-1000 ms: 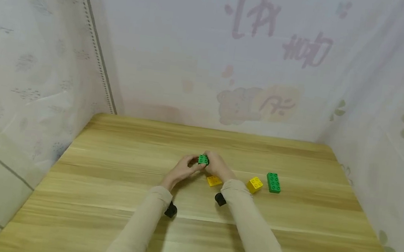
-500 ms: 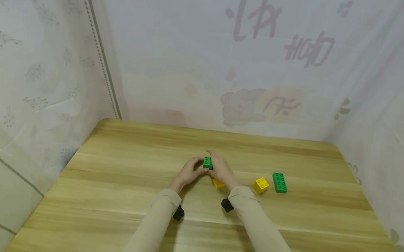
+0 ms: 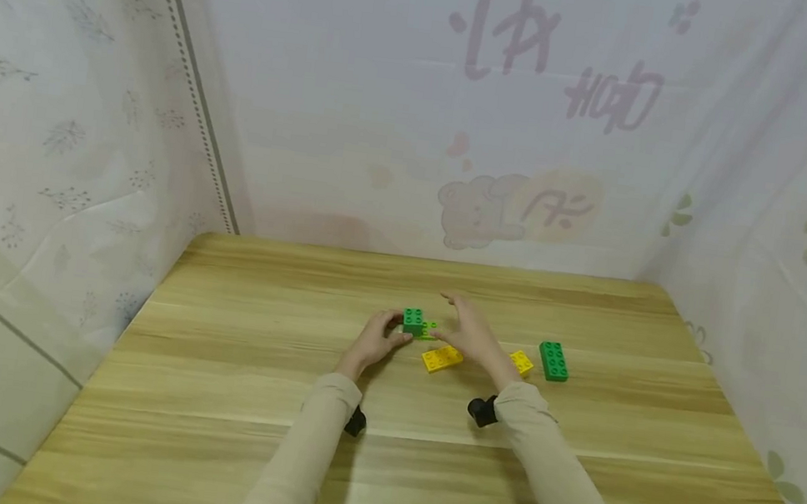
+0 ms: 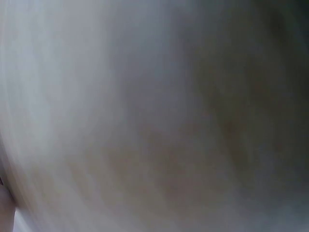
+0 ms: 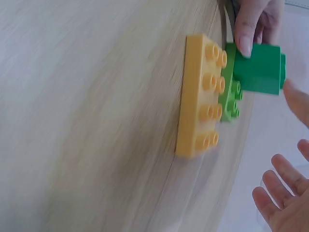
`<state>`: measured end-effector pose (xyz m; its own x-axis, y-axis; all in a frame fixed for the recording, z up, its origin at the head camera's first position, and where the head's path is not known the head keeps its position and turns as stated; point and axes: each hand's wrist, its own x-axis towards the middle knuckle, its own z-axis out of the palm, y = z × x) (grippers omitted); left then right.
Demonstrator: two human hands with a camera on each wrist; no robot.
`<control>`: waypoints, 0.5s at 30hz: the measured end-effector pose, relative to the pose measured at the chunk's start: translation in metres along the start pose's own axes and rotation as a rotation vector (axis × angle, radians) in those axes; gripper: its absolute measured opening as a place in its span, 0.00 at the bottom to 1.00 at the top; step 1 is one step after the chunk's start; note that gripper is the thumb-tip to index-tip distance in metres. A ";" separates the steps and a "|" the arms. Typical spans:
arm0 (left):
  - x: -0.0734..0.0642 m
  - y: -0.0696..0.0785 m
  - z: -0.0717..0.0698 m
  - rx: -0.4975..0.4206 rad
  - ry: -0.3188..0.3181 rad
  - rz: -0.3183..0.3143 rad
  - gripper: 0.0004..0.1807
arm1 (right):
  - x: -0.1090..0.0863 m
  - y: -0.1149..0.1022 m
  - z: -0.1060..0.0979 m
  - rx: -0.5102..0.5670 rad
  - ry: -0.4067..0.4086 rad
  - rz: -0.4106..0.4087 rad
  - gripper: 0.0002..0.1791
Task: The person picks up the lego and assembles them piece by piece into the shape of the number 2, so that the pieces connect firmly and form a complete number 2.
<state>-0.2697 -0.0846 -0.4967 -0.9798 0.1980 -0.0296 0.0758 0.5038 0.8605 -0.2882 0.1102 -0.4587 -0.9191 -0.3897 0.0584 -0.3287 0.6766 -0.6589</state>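
Note:
My left hand [image 3: 375,343] holds a dark green square brick [image 3: 413,321] between thumb and fingers. That brick sits on one end of a light green flat brick [image 5: 229,99], whose bare studs show beside it. My right hand [image 3: 474,338] is spread just to the right and touches no brick that I can make out. In the right wrist view, its fingers [image 5: 285,186] are extended and apart, with one digit close to the dark green brick's studded top. Nearer me than the green pair lies a flat yellow brick [image 3: 442,358]. The left wrist view is too blurred to read.
A yellow square brick [image 3: 522,363] lies partly behind the right wrist. Farther right is a long dark green brick [image 3: 554,361]. Everything rests on a wooden table [image 3: 254,301], with a printed cloth wall [image 3: 325,150] behind it.
My right hand has come off the dark green brick and moved right, its fingers spreading. The light green brick and more of the flat yellow one now show. My left hand keeps its hold.

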 end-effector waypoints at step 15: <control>0.001 0.002 -0.001 0.004 0.014 0.009 0.24 | -0.025 0.015 0.000 -0.039 -0.108 -0.043 0.26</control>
<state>-0.2706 -0.0841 -0.4950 -0.9815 0.1909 -0.0145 0.0856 0.5053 0.8587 -0.2699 0.1303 -0.4702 -0.8760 -0.4823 0.0033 -0.3773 0.6810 -0.6275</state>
